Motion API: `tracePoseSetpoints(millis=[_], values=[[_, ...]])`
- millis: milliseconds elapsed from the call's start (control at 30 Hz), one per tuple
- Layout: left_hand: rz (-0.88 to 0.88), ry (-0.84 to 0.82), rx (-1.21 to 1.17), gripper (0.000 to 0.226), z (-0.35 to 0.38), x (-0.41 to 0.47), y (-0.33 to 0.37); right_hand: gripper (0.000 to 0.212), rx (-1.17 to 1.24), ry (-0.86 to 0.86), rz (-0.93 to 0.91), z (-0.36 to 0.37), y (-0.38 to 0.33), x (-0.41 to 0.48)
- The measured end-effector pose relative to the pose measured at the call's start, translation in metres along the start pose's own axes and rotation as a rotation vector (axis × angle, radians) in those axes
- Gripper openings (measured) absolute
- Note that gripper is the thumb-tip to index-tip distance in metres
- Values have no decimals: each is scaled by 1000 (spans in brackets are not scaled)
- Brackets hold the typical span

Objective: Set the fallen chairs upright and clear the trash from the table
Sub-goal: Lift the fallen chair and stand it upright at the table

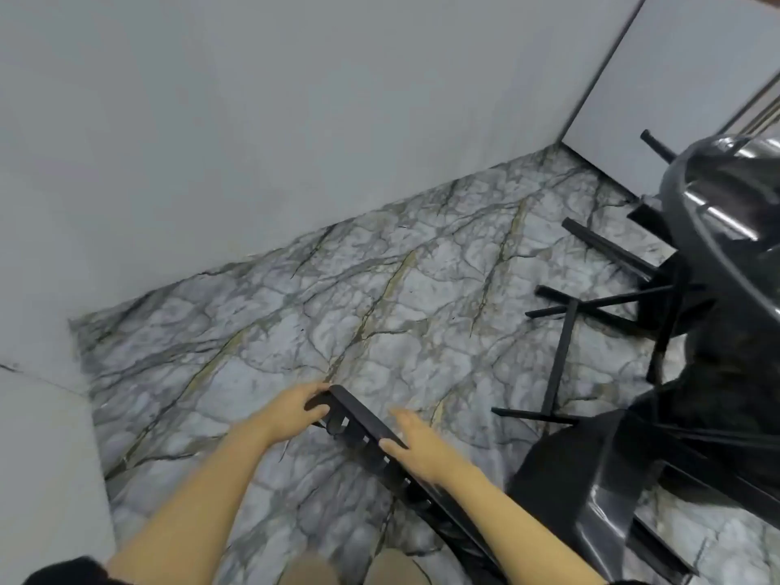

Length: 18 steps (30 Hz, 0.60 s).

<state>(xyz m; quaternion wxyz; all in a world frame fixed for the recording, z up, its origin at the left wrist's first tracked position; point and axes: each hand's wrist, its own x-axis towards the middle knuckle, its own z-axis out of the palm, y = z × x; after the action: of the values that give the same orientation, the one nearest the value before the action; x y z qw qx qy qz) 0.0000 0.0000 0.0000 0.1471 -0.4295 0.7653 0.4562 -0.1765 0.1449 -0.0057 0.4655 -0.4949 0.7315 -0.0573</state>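
Two hands on one black slatted chair back [371,441] | left hand [295,409] gripping its end, right hand [415,443] clasping its rail | second black fallen chair [591,314] beside round black desk [717,204] on marble floor [337,310]

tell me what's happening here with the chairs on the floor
A person is bent over a black chair, gripping its slatted back with both hands: the left hand is wrapped round the top corner, the right hand rests further along the rail. Another chair lies tipped on the marble floor beside a glossy black table, its legs pointing sideways.
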Motion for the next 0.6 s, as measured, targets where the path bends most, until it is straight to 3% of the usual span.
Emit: tracePoseSetpoints(millis=[300,533,600], values=[[50,152,-144,48,59,87,-62,55,-81,150,-100,61,35,86],[42,228,-446,22,71,111,-74,39,-62,322,3,76,27,96],[60,252,-472,24,73,109,-73,35,-49,364,20,78,26,95]])
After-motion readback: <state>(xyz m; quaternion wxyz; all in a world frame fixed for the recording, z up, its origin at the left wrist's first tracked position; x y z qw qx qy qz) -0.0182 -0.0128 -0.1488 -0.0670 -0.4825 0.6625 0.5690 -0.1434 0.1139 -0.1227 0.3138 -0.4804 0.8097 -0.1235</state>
